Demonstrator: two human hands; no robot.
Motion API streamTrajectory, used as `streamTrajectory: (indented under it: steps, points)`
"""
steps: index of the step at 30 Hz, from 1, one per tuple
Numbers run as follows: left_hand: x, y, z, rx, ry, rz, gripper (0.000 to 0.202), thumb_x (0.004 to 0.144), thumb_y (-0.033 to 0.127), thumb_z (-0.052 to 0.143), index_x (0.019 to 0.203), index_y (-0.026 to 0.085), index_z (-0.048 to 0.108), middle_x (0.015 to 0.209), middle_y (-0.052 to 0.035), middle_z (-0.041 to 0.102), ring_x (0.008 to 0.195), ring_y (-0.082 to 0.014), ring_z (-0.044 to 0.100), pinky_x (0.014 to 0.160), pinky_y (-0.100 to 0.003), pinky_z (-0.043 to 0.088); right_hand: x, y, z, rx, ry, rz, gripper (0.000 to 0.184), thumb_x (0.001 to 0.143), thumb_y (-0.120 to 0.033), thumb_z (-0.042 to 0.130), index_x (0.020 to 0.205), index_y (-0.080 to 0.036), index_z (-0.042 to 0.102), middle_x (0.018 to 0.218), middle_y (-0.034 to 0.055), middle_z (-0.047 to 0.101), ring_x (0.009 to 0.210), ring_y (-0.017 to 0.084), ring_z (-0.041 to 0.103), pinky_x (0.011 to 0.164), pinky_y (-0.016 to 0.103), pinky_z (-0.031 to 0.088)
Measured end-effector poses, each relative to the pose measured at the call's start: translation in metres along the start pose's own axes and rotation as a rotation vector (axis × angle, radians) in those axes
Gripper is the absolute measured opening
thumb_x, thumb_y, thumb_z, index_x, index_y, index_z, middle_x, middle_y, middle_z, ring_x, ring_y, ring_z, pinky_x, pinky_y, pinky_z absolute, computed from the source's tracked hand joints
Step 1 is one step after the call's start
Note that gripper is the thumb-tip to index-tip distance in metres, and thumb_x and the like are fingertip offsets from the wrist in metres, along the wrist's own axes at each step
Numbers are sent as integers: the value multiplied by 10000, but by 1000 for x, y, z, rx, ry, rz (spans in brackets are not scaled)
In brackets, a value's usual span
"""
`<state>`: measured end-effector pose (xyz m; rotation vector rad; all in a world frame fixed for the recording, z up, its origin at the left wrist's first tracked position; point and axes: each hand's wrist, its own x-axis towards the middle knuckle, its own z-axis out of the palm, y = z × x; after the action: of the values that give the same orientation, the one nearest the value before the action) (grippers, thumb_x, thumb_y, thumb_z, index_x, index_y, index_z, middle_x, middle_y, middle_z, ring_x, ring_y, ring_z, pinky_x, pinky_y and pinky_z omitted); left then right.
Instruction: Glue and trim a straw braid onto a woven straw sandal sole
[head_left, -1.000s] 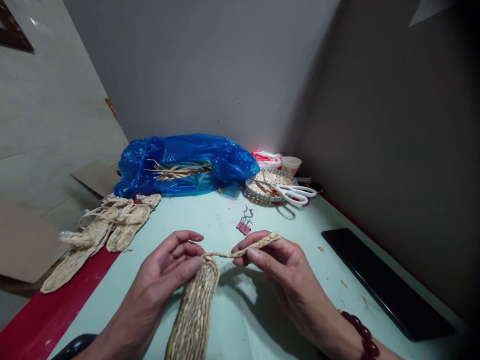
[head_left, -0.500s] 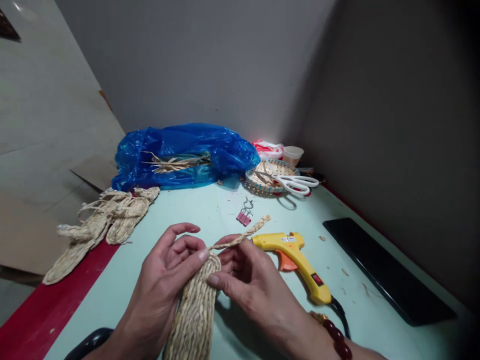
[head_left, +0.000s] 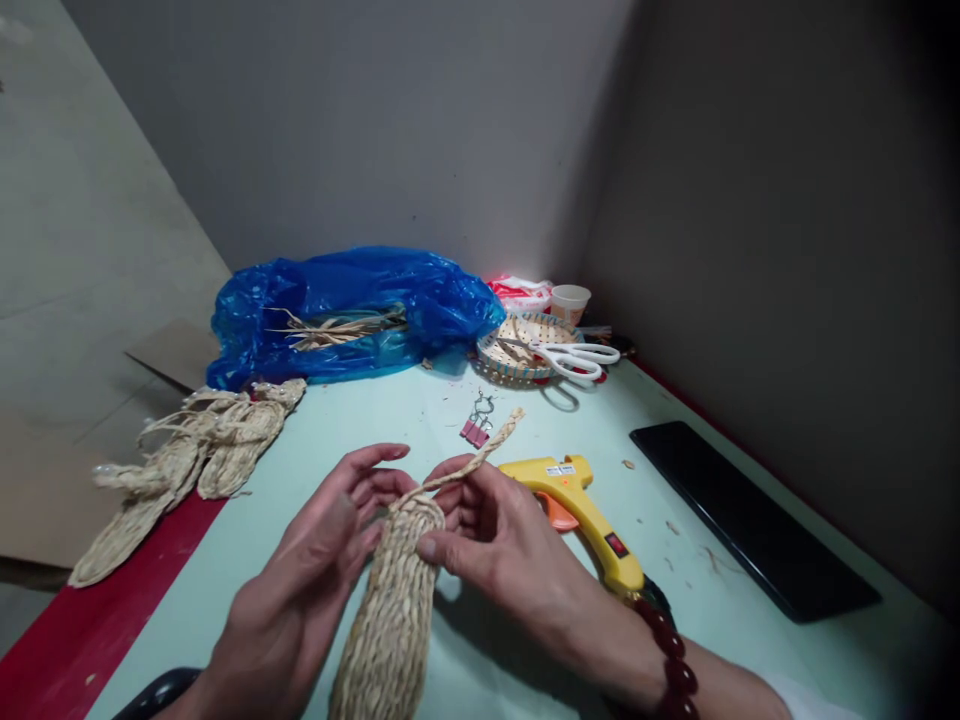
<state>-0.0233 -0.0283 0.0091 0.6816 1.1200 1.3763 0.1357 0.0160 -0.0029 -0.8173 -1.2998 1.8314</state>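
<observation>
A woven straw shoe sole [head_left: 394,600], made of braided rows side by side, points away from me with its rounded end between my hands. From that end a loose straw braid [head_left: 487,448] sticks out to the upper right, over my right fingers. My right hand [head_left: 487,530] grips the sole's right edge, thumb on top and fingers behind. My left hand [head_left: 315,550] is open at the left edge, its thumb lifted off and its fingers curved beside the rounded end; whether those fingertips touch the straw, I cannot tell.
A yellow glue gun [head_left: 592,510] lies right of my hands. Pink binder clips [head_left: 474,432], a basket [head_left: 517,375] with white scissors [head_left: 577,358], a paper cup [head_left: 570,302] and a blue plastic bag [head_left: 360,280] stand beyond. Woven slippers [head_left: 172,450] lie left, a black flat object [head_left: 750,520] right.
My left thumb has come off the sole's rounded end and the left hand has opened. My right hand keeps its hold. The whole view has shifted slightly.
</observation>
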Motion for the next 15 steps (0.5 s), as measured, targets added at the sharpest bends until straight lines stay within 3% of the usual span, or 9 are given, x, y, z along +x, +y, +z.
streamTrajectory:
  steps: [2,6,15]
  points:
    - [2,2,-4,59,41,53,366,848,449,649,1142,231,653,1102,-69,670,1070,-250,593,863,-291,521,1,-2,-4,-59,41,16,306,700,-201,742,945,-186,559,826,-9,579,764,157,562,701,281,448]
    - [5,-2,-9,288,76,55,224,811,314,743,1010,253,662,959,-3,674,950,-175,598,824,-225,475,2,-1,-8,-99,48,-2,269,729,-163,710,963,-175,578,855,6,601,783,161,574,715,294,461]
    - [2,-9,-7,411,134,136,170,743,323,808,867,256,713,840,20,720,850,-163,663,745,-174,521,-4,-2,-7,-89,-5,-39,156,782,-193,715,932,-192,669,902,7,680,847,167,609,758,281,464]
